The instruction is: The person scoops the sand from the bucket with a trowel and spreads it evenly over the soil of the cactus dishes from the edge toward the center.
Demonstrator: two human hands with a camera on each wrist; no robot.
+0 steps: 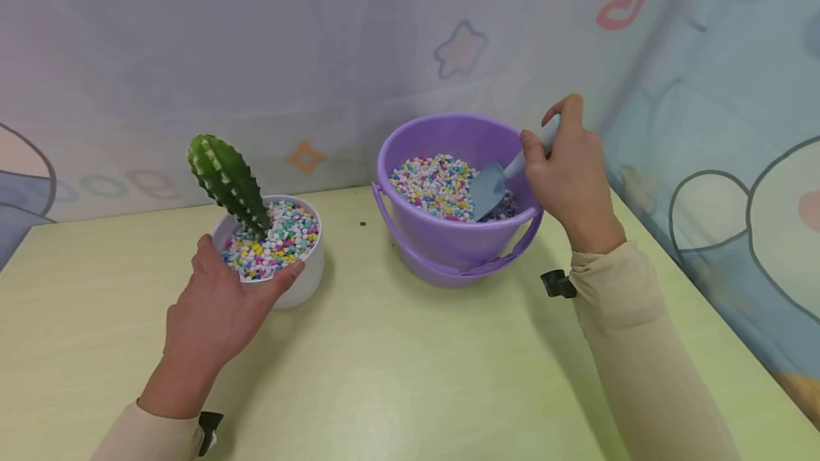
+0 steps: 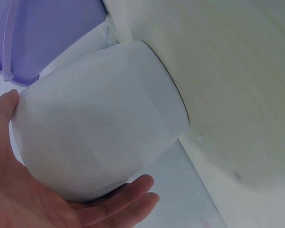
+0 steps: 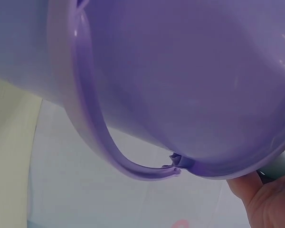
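My left hand [image 1: 214, 308] grips a white pot [image 1: 306, 283], thumb at the near rim and fingers round its left side. A green cactus [image 1: 227, 180] leans left out of colorful pebbles [image 1: 291, 230] that fill the pot. In the left wrist view, the fingers [image 2: 128, 199] curl along the pot's wall. To the right, my right hand [image 1: 570, 173] holds the handle of a light blue toy shovel [image 1: 488, 191] over the rim of a purple bucket [image 1: 442, 240]. The shovel's blade dips into the pebbles [image 1: 432, 187] inside the bucket. The bucket hides most of the shovel in the right wrist view.
Pot and bucket stand on a pale wooden table [image 1: 397, 368], near its back edge. The bucket's purple handle [image 1: 416, 255] hangs down in front. Behind is a printed cloth [image 1: 256, 55], and another printed cloth [image 1: 724, 126] borders the right side.
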